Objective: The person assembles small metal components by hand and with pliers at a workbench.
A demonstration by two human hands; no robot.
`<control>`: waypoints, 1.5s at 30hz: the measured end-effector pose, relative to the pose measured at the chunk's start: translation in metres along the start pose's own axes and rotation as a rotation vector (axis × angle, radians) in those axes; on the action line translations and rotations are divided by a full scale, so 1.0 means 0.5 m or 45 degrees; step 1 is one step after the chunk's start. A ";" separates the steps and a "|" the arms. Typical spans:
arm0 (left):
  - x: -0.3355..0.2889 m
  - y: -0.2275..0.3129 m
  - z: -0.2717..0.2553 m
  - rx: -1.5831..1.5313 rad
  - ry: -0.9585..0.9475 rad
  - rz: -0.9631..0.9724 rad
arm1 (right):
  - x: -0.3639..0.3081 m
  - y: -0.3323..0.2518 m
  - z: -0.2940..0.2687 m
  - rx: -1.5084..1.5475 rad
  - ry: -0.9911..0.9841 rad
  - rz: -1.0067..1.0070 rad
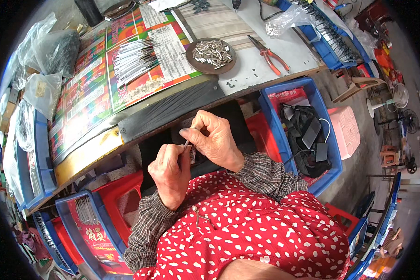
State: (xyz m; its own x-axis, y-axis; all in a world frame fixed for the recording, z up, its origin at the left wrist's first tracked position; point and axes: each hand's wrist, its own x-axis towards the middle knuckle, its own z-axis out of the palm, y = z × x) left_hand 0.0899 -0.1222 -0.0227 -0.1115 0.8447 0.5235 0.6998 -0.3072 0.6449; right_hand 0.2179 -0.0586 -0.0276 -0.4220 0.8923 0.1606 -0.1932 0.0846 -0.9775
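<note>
Wooden and cluttered, the workbench [266,70] fills the upper part of your view, half covered by a bright printed sheet [93,88] on which a fan of thin metal strips [133,58] lies. To your right a blue crate [329,135] holds dark straps and flat black devices; another blue crate [74,219] sits low on your left with a bundle of thin metal pieces in it. Behind the strips stands a round brown dish [211,57] heaped with small silvery metal clips, and red-handled pliers [269,56] lie just beside it.

Your hands meet below the bench edge, above your lap. Your left hand [170,172] is closed in a fist around the lower end of a thin metal piece [186,145]. Your right hand [214,140] curls over its upper end, thumb and forefinger pinching there.

Judging from this, the risk is in how little of the piece you grasp: a pinch that slackens could let it fall into the dark gap under the bench or onto your patterned clothing, where it would be hard to find. Its thin end sits close to your fingertips, so a hard push could also nick you.
</note>
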 end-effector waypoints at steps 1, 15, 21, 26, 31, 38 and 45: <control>0.000 -0.002 0.001 0.030 0.040 0.029 | 0.003 0.000 -0.001 -0.031 -0.009 0.007; 0.002 0.003 -0.011 -0.072 -0.062 -0.012 | -0.003 -0.009 0.001 0.122 0.018 0.067; -0.001 -0.010 -0.020 -0.507 -0.248 -0.405 | 0.003 -0.018 -0.017 0.229 -0.117 0.162; 0.018 -0.004 -0.051 -0.973 -0.594 -0.811 | 0.001 -0.014 -0.037 0.291 -0.294 0.133; 0.002 -0.007 -0.032 -0.747 -0.402 -0.623 | -0.001 -0.007 -0.019 0.264 -0.223 0.199; -0.005 -0.011 -0.011 -0.122 -0.025 -0.151 | 0.004 0.002 -0.005 0.258 -0.084 0.191; -0.013 -0.021 -0.025 -0.676 -0.372 -0.543 | -0.004 0.003 -0.028 0.294 -0.269 0.151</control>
State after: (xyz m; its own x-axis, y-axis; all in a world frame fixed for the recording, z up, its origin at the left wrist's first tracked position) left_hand 0.0745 -0.1298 -0.0259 -0.0530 0.9976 0.0453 0.1938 -0.0342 0.9805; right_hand 0.2308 -0.0540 -0.0313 -0.6236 0.7759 0.0957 -0.3171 -0.1390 -0.9382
